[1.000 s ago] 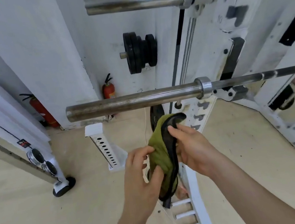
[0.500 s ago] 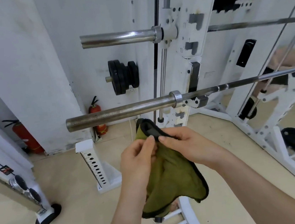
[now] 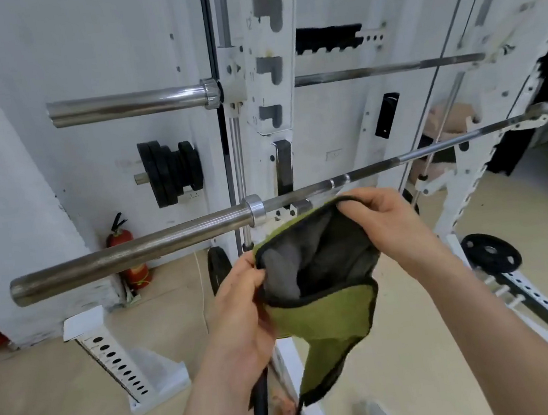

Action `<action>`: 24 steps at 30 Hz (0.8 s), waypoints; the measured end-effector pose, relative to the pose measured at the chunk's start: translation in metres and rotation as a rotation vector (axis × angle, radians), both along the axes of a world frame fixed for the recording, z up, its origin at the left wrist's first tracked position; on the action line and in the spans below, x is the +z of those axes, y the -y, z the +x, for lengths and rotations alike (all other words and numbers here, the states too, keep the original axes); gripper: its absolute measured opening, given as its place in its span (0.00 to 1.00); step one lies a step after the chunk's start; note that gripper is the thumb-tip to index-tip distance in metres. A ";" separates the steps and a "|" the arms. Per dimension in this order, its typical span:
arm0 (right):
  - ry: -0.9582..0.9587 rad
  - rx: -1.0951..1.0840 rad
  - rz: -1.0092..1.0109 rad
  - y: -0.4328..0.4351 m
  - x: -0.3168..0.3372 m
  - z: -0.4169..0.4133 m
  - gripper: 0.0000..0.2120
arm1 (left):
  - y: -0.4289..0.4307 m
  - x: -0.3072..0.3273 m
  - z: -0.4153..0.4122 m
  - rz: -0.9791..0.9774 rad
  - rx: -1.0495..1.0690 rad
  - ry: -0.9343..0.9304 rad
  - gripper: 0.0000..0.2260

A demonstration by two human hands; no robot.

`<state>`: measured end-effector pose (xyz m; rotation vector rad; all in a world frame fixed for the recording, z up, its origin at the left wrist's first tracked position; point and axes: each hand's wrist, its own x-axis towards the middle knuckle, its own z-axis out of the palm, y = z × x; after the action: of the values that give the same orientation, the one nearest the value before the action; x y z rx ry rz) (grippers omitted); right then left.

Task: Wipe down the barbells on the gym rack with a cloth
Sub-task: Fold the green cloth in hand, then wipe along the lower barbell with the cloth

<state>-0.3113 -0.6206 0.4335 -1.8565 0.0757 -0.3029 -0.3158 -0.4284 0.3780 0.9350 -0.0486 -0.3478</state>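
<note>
Pinching cloth [image 3: 326, 320] between left hand [image 3: 241, 314] and right hand [image 3: 394, 227]

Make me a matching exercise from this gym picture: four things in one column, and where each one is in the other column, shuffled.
Things:
1. cloth
2. extinguisher
3. plate stack
4. upper barbell

Places:
A. standing at the foot of the wall
B. highest on the rack
C. held between the left hand and right hand
D. on a peg left of the rack

Pairs: 1-C, 2-A, 3-D, 4-B
</note>
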 end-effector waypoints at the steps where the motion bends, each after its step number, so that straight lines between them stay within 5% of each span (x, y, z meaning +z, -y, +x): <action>1: 0.002 -0.041 0.045 0.017 0.001 0.004 0.13 | 0.010 0.000 0.005 0.060 -0.037 0.033 0.15; 5: -0.040 -0.066 0.152 0.095 0.001 0.025 0.10 | 0.069 -0.011 0.033 0.589 -0.231 0.256 0.14; 8: -0.054 0.061 0.190 0.155 -0.004 0.046 0.11 | 0.142 -0.022 0.057 0.916 -0.335 0.481 0.25; 15: -0.094 0.275 -0.076 0.297 -0.011 0.092 0.13 | 0.328 -0.006 0.102 0.803 -0.163 0.455 0.18; 19: -0.404 0.436 -0.248 0.402 -0.011 0.101 0.21 | 0.397 0.010 0.124 0.639 -0.027 0.412 0.12; 24: -0.674 0.360 -0.582 0.480 -0.060 0.109 0.05 | 0.450 0.014 0.140 0.709 -0.035 0.515 0.13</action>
<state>-0.2023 -1.1002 0.3736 -2.4274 0.1189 0.6227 -0.1753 -0.8788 0.3919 1.7126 -0.4359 -0.1424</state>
